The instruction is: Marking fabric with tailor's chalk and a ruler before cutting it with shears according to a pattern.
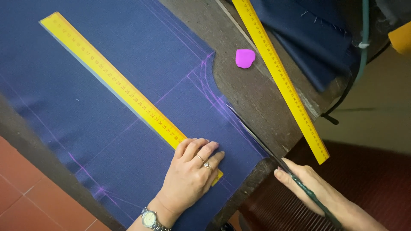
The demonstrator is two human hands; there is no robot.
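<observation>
My left hand (pixel 190 173) lies flat, fingers together, pressing the near end of a yellow ruler (pixel 115 83) onto a navy blue cloth (pixel 85 128) marked with purple chalk lines. It wears rings and a wristwatch. My right hand (pixel 319 192) grips dark-handled scissors (pixel 274 156). Their blades run along the cloth's right edge, beside a chalk line near the table's corner.
A second yellow ruler (pixel 282 77) lies diagonally on the dark wooden table (pixel 252 94), overhanging its edge. A pink piece of tailor's chalk (pixel 245 58) sits beside it. More navy cloth (pixel 317 34) is piled at the top right. Red floor tiles (pixel 17 188) show at the lower left.
</observation>
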